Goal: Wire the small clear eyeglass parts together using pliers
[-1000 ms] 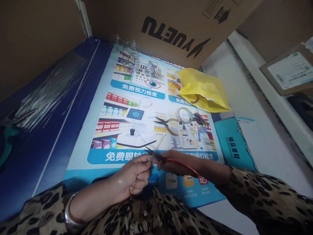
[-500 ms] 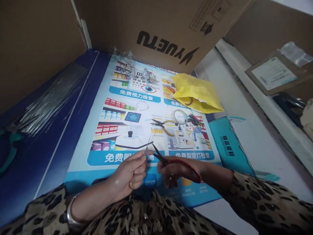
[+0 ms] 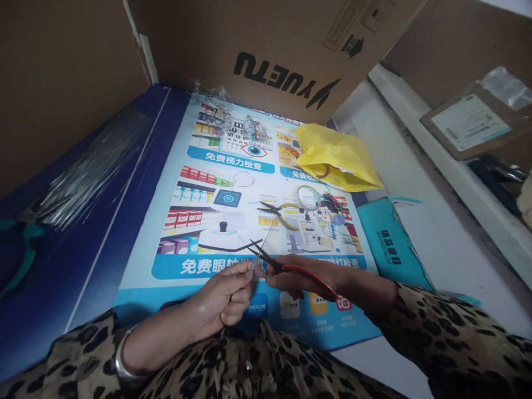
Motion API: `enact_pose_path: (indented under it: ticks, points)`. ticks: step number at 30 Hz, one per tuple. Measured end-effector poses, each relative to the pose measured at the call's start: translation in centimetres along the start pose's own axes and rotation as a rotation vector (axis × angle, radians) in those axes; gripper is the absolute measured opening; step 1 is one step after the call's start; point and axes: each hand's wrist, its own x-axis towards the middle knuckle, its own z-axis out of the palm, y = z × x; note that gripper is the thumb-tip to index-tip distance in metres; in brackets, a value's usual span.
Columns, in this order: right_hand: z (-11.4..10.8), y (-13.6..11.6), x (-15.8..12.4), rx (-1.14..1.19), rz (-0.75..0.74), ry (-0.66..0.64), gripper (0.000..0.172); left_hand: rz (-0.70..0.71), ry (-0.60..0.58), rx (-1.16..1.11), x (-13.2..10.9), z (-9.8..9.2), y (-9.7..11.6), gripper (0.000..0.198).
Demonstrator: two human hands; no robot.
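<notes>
My left hand (image 3: 230, 293) is closed, with thumb and forefinger pinching a few thin wires (image 3: 258, 256) that point up and away from me. My right hand (image 3: 297, 274) is wrapped round the red handles of a pair of scissors (image 3: 276, 266). Their dark, narrow blades are a little apart and cross the wires just above my left fingertips. Beyond the hands, yellow-handled pliers (image 3: 286, 216) lie on the printed poster (image 3: 141, 277). A roll of clear tape (image 3: 308, 198) rests to the right of the pliers, and a thin wire ring (image 3: 244, 179) lies farther left.
Tangled wire pieces (image 3: 253, 130) lie at the back, near a cardboard box (image 3: 282, 33). A bundle of straight wires (image 3: 87, 172) and a teal-handled tool (image 3: 27, 255) are at left. To the right are a yellow bag (image 3: 336, 155) and a teal box (image 3: 384, 244).
My right hand has brought the scissors left, so the blades now cross the wires. The red handles have come closer together. My left hand keeps its pinch, nearly in place.
</notes>
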Motion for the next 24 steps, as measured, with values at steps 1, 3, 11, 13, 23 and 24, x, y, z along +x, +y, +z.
enact_pose_path:
  ticks: [1, 3, 11, 13, 23, 24]
  points:
    - [-0.1, -0.2, 0.0, -0.031, -0.006, -0.003, 0.030, -0.003, 0.000, 0.000, 0.0, 0.0, 0.0, 0.016]
    - [-0.1, -0.4, 0.1, -0.073, -0.014, -0.014, 0.031, -0.011, -0.003, 0.000, -0.1, 0.1, 0.1, 0.016]
    - [-0.1, -0.5, 0.5, -0.095, -0.069, -0.076, 0.031, -0.021, -0.012, -0.010, 0.0, -0.2, 0.2, 0.017]
    - [-0.1, -0.4, 0.6, -0.077, -0.067, -0.076, 0.030, -0.020, -0.012, 0.001, -0.1, -0.2, 0.2, 0.016]
    - [-0.2, -1.2, 1.1, -0.181, -0.052, -0.092, 0.025, -0.091, 0.058, 0.146, -0.5, -0.2, 1.4, 0.020]
    - [-0.2, -1.3, 1.2, -0.186, -0.041, -0.094, 0.025, -0.114, 0.065, 0.155, -0.5, -0.3, 1.6, 0.020]
